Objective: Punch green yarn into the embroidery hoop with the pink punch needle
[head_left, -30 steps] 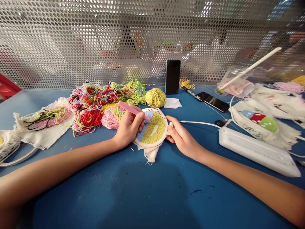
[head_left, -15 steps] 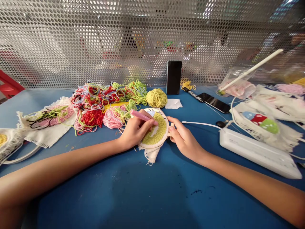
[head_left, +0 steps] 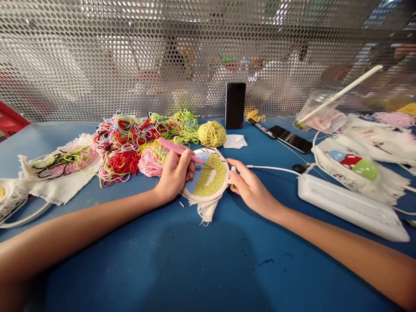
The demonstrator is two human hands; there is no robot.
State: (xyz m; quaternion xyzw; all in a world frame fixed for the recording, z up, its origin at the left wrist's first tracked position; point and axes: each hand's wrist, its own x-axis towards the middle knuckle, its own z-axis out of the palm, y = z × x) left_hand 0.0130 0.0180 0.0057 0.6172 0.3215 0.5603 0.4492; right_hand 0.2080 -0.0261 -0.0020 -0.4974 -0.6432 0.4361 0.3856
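My left hand (head_left: 173, 177) is closed around the pink handle of a punch needle (head_left: 172, 146). Its thin metal tip points right, at or just above the small white gap in the yellow-green loops; contact I cannot tell. An embroidery hoop (head_left: 208, 199) frames the piece, which has yellow-green yarn loops (head_left: 221, 173) and a light blue patch (head_left: 192, 184) on the left. Fingers of my right hand (head_left: 248, 188) pinch the hoop's right edge at its wooden clasp. White fabric (head_left: 206, 211) hangs out below the hoop.
Tangled yarn (head_left: 130, 138) and a yellow ball (head_left: 212, 133) lie behind the hoop. A phone (head_left: 235, 106) stands against the perforated metal screen; another phone (head_left: 290, 139) lies flat. On the right are a white power strip (head_left: 351, 208) and stitched fabric (head_left: 357, 167). More fabric (head_left: 61, 169) is left.
My left hand has moved left with the punch needle, drawing back from the hoop's middle. The needle's metal tip and the blue patch now show. My right hand keeps its hold.
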